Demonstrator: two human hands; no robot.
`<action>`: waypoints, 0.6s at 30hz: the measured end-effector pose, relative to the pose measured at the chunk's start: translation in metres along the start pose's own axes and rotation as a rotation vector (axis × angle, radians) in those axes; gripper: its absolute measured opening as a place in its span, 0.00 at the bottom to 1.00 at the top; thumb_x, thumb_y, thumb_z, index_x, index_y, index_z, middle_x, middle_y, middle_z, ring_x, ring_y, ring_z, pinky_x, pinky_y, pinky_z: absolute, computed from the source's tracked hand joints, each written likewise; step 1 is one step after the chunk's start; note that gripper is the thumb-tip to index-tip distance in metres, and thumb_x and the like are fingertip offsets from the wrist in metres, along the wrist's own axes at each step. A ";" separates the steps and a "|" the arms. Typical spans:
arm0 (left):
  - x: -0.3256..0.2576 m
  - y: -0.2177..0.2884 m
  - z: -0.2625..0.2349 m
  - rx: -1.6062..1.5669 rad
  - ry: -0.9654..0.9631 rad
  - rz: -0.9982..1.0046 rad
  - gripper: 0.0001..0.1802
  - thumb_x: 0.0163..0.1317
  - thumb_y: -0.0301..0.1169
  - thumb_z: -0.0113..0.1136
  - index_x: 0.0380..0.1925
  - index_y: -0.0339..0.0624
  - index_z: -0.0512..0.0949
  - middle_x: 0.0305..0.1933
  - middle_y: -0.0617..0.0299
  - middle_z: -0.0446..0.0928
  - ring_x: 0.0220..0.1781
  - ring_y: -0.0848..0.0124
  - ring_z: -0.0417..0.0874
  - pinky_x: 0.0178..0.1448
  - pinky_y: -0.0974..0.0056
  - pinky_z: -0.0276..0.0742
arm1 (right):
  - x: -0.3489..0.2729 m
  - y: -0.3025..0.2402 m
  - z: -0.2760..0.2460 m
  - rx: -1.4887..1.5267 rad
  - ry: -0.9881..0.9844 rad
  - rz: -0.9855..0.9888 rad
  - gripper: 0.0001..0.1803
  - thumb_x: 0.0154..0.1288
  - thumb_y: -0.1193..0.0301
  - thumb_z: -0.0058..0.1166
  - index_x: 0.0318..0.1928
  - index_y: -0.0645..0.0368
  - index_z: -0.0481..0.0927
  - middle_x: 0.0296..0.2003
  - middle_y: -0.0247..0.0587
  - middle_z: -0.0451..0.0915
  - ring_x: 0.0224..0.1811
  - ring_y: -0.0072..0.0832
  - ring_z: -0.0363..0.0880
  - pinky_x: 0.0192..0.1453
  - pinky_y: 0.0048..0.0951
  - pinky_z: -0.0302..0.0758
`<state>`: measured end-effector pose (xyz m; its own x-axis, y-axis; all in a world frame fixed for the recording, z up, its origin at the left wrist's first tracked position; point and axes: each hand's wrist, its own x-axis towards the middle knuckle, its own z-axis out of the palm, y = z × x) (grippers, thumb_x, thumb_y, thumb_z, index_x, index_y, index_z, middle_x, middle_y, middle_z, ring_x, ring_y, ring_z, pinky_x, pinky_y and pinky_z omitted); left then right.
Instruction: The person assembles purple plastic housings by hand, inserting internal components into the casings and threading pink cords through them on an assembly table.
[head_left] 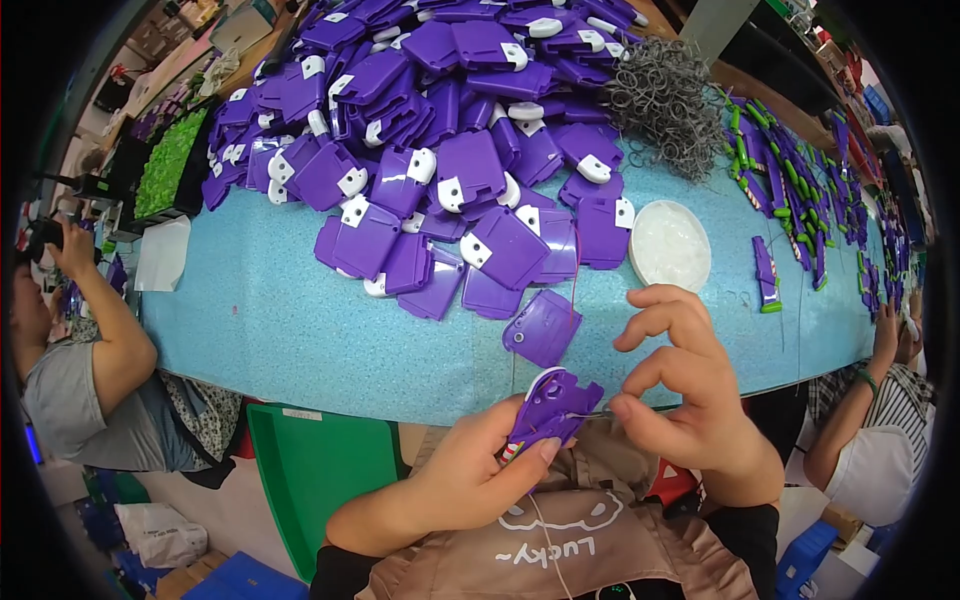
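My left hand grips a purple plastic housing piece with a white rounded edge, held above my lap near the table's front edge. A small striped red-and-white bit shows by its fingers. At the housing's right side my right hand has thumb and finger closed on the end of a thin grey wire, which reaches into the housing; its other fingers are curled and raised. Just beyond, a loose purple cover lies on the table, a thin red wire trailing over it.
A large heap of purple and white housings covers the back. Beside it lie a tangle of grey wire pieces, a round white dish and purple-green parts. A green tray sits below left. People sit at both sides.
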<state>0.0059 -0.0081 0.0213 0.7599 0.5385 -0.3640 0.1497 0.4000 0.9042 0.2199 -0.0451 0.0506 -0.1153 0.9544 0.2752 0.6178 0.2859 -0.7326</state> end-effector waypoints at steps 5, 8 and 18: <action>0.001 0.005 -0.001 0.141 -0.049 0.018 0.11 0.61 0.24 0.51 0.43 0.34 0.71 0.32 0.63 0.76 0.28 0.82 0.75 0.30 0.75 0.71 | 0.006 -0.001 0.004 -0.082 0.003 -0.068 0.08 0.41 0.74 0.64 0.24 0.55 0.78 0.38 0.40 0.73 0.50 0.44 0.68 0.53 0.40 0.64; 0.001 0.007 0.001 0.011 -0.188 -0.078 0.10 0.60 0.25 0.52 0.42 0.34 0.72 0.29 0.64 0.76 0.27 0.81 0.75 0.30 0.75 0.70 | 0.012 -0.002 0.014 -0.033 -0.004 -0.106 0.07 0.42 0.74 0.63 0.26 0.55 0.79 0.39 0.40 0.74 0.49 0.42 0.69 0.52 0.39 0.65; 0.000 0.001 -0.004 0.261 -0.199 0.174 0.11 0.58 0.27 0.53 0.40 0.36 0.72 0.29 0.55 0.75 0.28 0.64 0.77 0.32 0.63 0.70 | -0.009 0.012 0.036 0.925 -0.233 0.125 0.14 0.59 0.76 0.49 0.46 0.61 0.66 0.44 0.49 0.72 0.48 0.37 0.72 0.51 0.34 0.67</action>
<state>0.0034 -0.0049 0.0210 0.8923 0.4171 -0.1725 0.1441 0.0989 0.9846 0.2006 -0.0473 0.0166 -0.3037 0.9470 0.1044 -0.2106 0.0401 -0.9767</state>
